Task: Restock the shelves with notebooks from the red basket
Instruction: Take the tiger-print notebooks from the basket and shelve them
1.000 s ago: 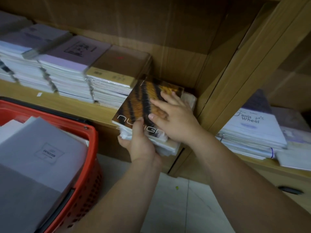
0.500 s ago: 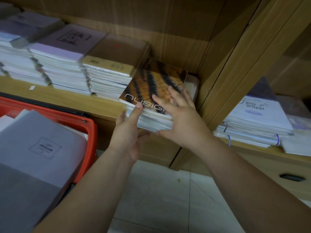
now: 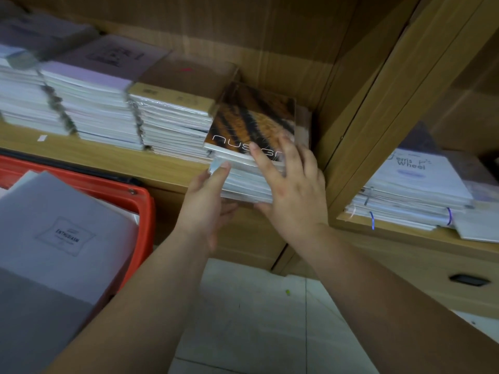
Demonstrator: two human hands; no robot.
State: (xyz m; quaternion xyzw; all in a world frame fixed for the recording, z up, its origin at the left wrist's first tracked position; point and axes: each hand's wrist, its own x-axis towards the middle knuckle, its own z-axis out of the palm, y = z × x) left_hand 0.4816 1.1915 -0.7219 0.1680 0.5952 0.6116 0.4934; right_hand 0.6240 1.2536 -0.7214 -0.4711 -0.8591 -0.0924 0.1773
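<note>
Orange-and-black striped notebook (white lettering) tops a wrapped stack.

The left arm and the right arm are both bare, wide and round lower down and thinner at the wrist, and the left hand and the right hand are bare too, with short, thick fingers and short nails.
</note>
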